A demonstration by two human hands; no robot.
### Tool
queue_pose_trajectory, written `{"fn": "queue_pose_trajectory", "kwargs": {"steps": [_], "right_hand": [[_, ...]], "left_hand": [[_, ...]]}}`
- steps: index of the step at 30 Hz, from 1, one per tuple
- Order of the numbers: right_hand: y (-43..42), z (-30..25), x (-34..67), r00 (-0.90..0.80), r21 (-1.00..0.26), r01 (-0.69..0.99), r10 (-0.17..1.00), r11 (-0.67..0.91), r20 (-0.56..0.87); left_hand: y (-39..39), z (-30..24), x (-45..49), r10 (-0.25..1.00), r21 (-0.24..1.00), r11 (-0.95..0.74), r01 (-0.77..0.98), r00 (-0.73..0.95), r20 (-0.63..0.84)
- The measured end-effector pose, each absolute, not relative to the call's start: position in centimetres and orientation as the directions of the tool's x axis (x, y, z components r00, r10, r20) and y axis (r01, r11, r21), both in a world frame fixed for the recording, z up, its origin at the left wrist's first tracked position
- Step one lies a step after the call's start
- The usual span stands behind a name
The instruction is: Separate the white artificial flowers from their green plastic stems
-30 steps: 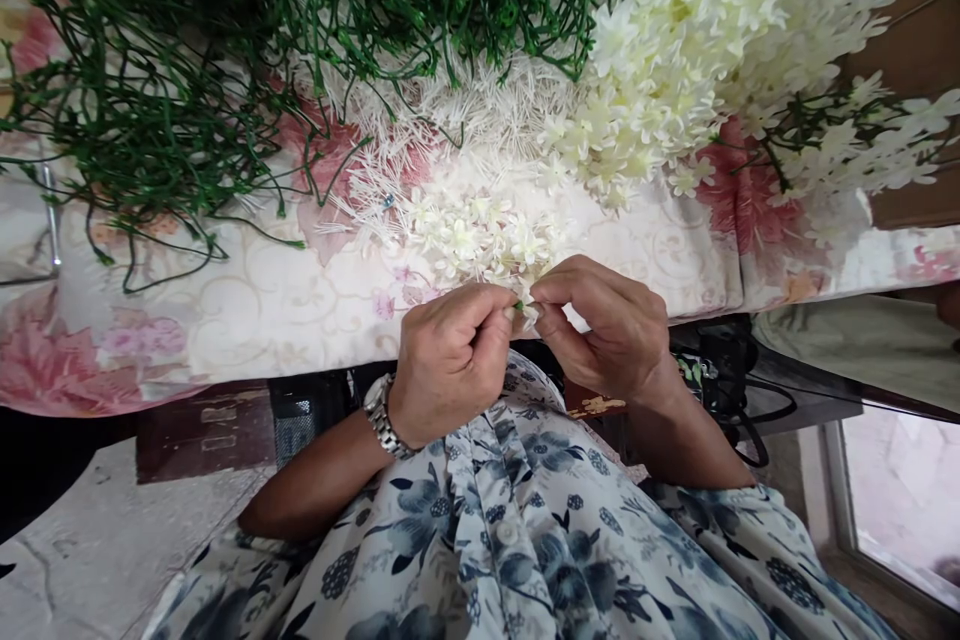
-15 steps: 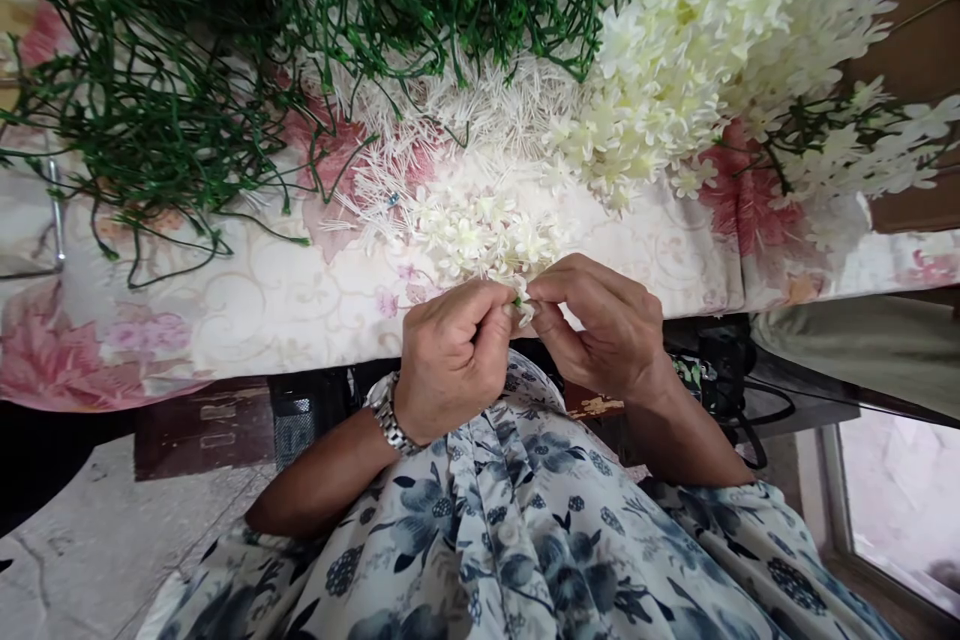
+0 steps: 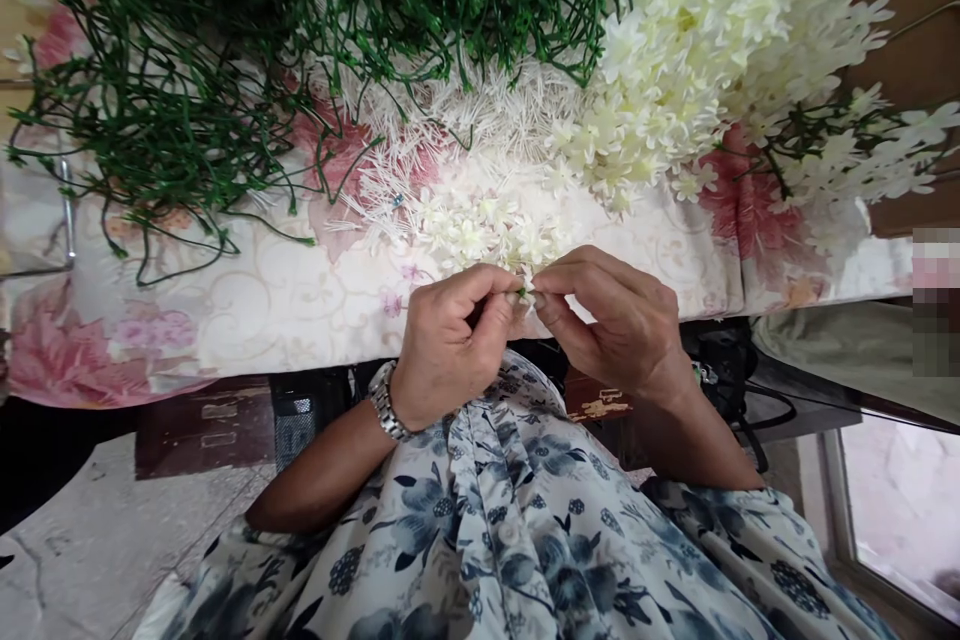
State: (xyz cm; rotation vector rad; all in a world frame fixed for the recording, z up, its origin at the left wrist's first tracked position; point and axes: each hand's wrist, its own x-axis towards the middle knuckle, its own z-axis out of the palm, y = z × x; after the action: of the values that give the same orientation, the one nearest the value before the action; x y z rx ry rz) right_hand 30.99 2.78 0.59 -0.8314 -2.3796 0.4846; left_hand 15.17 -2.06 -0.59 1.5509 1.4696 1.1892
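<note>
Flower [image 3: 527,288] sits between both hands [image 3: 456,340] — blossoms [image 3: 491,228], green stems [image 3: 180,120] beyond.

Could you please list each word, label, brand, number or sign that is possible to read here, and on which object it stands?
No text can be read.
Dark red panel, lower left: pale marks, maybe letters, too blurred to tell.
Dark red piece, lower middle: pale patches, unclear whether writing.
Silver wristwatch: too small to make out any brand or numbers.
</note>
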Motion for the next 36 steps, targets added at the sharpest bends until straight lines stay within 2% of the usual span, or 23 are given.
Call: {"fn": "queue_pose_trajectory", "kwargs": {"steps": [5,19,27,36], "right_hand": [[2.83,0.39,31.08,-0.644,-0.627,0.384,0.683,0.678,0.345],[2.88,0.46,30.86,-0.656,-0.711,0.332,0.693,0.620,0.299],[3.12,0.97,30.56,-0.680,-0.697,0.324,0.670,0.640,0.299],[3.18,0.68,30.36,-0.705,-0.638,0.327,0.629,0.697,0.327]], "left_hand": [[-2.14,-0.92,14.63,0.998,0.968,-0.040,0.246,-0.036,0.051],[-1.99,-0.85,14.05,0.999,0.995,0.035,0.099,0.026,-0.037],[-2.16,-1.01,14.16,0.992,0.991,0.124,-0.056,0.025,-0.123],[-2.34,-0.93,14.20,0.998,0.996,0.068,0.062,-0.010,-0.068]]}}
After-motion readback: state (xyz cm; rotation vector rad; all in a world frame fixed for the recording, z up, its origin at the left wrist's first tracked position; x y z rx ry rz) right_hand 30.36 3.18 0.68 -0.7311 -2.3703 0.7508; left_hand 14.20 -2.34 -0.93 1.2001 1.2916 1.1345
